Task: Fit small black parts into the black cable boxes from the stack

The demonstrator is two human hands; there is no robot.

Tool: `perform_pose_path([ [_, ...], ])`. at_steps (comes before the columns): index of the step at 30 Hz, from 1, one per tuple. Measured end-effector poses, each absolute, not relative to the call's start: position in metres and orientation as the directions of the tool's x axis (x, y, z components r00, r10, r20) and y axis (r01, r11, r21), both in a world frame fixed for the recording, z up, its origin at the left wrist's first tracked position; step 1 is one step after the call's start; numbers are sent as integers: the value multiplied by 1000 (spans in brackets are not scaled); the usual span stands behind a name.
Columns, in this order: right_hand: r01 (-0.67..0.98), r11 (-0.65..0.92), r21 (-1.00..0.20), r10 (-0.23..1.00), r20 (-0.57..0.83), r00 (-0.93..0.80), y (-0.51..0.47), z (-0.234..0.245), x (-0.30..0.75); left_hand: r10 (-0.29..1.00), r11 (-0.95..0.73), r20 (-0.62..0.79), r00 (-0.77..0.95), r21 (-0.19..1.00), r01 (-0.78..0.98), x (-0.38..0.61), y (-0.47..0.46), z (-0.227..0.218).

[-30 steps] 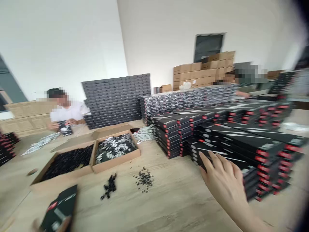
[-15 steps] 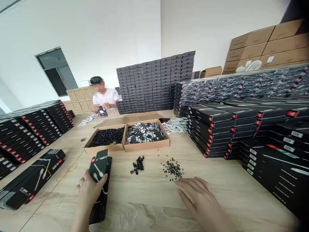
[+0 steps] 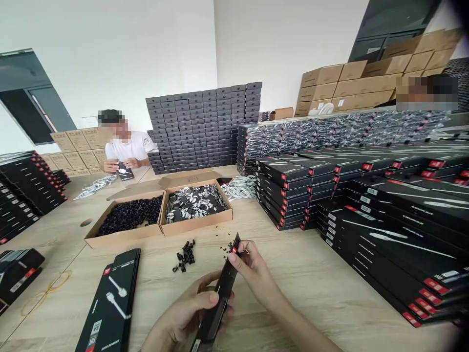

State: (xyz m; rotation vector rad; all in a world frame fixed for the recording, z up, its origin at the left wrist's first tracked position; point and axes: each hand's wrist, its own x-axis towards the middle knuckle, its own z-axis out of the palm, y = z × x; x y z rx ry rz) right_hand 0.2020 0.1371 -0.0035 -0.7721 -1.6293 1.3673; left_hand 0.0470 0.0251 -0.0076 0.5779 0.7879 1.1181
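Left hand [image 3: 192,308] is wrapping around the lower part of a slim black product box [image 3: 221,293], fingers closed on it, while right hand [image 3: 252,274] is pinching the box's upper end, near its red mark, between thumb and fingers. The box is standing tilted between both hands, above the light wood worktop [image 3: 311,288]. A small heap of black pieces [image 3: 186,255] is lying on the worktop just left of the box's top end, and a few loose black bits [image 3: 225,247] are sitting close to the right hand. Beyond them, two open cardboard trays are standing side by side: one [image 3: 128,217] is holding a mass of black pieces, the other [image 3: 194,205] black-and-white packets. A coil of white cables [image 3: 238,188] is lying just behind the trays. A short stack of black boxes with a cable printed on top [image 3: 112,303] is lying left of the left hand, and tall rows of black boxes [image 3: 388,230] are filling the right side. Across the worktop, a seated co-worker [image 3: 126,146] is handling another black box [image 3: 124,171].
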Motion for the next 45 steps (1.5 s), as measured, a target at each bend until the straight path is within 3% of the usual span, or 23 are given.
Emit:
perform_pose_path([
  [3, -141, 107, -984, 846, 164, -507, 136, 6, 204, 952, 306, -269, 149, 779, -548, 50, 25, -8],
  [8, -204, -6, -979, 925, 72, -372, 132, 11, 202, 960, 232, -279, -21, 834, -502, 62, 33, -7],
  [12, -187, -92, -978, 915, -9, -403, 135, 1, 201, 927, 197, -326, -185, 844, -499, 71, 36, -9],
  [18, -35, 53, -998, 819, 63, -571, 137, -3, 202, 904, 161, -324, -278, 861, -482, 73, 38, -16],
  [22, -79, 35, -996, 807, 75, -586, 126, -1, 198, 854, 103, -296, -427, 901, -420, 70, 39, -19],
  [27, -69, -90, -994, 560, 7, -828, 106, 1, 195, 726, -33, -315, -612, 872, -488, 60, 37, -10],
  [34, 7, 75, -997, 522, 33, -852, 97, 11, 196, 594, -107, -329, -734, 873, -477, 51, 38, -11],
  [38, 121, 295, -948, 582, 78, -809, 102, 16, 203, 647, -121, -313, -695, 858, -499, 50, 43, -12],
  [41, 285, 542, -791, 613, 139, -778, 102, 17, 212, 727, -62, -254, -638, 901, -430, 49, 43, -12],
  [44, 375, 756, -537, 535, 175, -827, 90, 16, 216, 816, -57, -218, -536, 891, -449, 51, 38, -10],
  [45, 351, 790, -503, 486, 165, -858, 87, 16, 217, 836, -45, -237, -496, 870, -491, 52, 37, -9],
])
